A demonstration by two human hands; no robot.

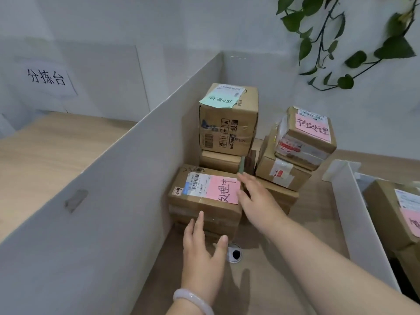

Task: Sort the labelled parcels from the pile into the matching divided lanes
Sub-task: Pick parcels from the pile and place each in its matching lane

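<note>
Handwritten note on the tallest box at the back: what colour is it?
The note is pale green, seen clearly in the head view.

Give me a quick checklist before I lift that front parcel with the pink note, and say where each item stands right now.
1. Label readable: ok. The pink note on the front parcel faces up.
2. Hands free: ok. The left hand and right hand hold nothing, and their fingers are straight.
3. Nothing stacked on it: ok.
4. Grip taken: not ok. Both hands are at the parcel, but neither is curled round it.
5. Neighbours steady: cannot tell. The tall box with the green note sits on a smaller box just behind.
6. Matching lane known: cannot tell from this view.
</note>
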